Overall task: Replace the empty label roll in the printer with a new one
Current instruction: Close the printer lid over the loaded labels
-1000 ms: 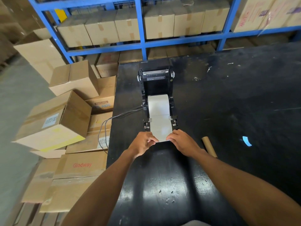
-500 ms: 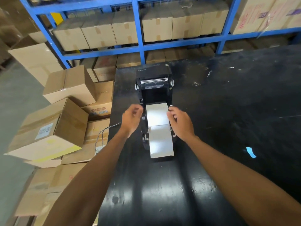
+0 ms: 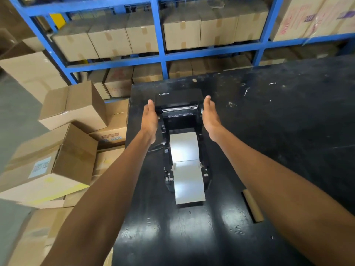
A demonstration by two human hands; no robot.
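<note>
Reading "Xprinter" in white, the raised lid (image 3: pixel 178 96) of a black label printer (image 3: pixel 184 150) on the bench (image 3: pixel 288 121) sits between the left hand (image 3: pixel 150 117) and right hand (image 3: pixel 210 116), both flat, fingers straight, beside its edges; contact is unclear. White label paper (image 3: pixel 187 167) trails from the bay.

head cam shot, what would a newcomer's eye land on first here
First, the open black printer at the middle of the black table, its lid raised and a white label strip running out of its front. Next, the open left hand and right hand flanking the lid, one on each side. Then the bare cardboard core lying right of the printer, and the blue shelving full of cartons behind.
</note>
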